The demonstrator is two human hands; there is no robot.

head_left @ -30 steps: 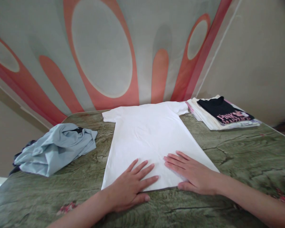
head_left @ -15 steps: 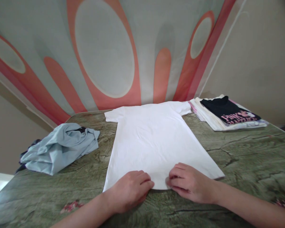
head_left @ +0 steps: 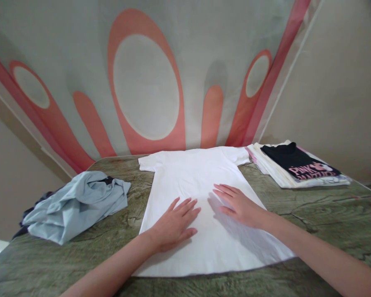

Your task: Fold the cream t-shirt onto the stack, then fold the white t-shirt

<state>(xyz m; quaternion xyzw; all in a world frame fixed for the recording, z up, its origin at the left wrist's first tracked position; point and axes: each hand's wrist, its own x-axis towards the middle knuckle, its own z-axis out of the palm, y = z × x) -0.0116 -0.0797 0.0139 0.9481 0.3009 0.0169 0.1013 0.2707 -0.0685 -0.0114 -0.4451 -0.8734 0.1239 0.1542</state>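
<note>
On my feed the left hand (head_left: 177, 225) is open, palm down, its fingers a little apart, over the middle of the white T-shirt (head_left: 188, 177), with nothing in its grasp; I cannot tell how fully the palm bears on the cloth. The right hand (head_left: 241, 208) is open too, fingers extended and thumb apart, holding nothing, and from its shadow I read it as raised above the shirt. The T-shirt lies spread flat at the centre of the desk (head_left: 55, 264), short sleeves at the far end, bottom hem along the near edge. To its left, well apart, I see a crumpled light blue garment (head_left: 77, 206) with dark fabric (head_left: 23, 231) showing at its outer side. Just beside the right sleeve I have a stack of folded clothes (head_left: 276, 175), topped by a black T-shirt (head_left: 276, 154) with pink lettering, "PINK" on its upper line. Behind the desk stands a grey backdrop (head_left: 191, 41) printed with coral shapes
</note>
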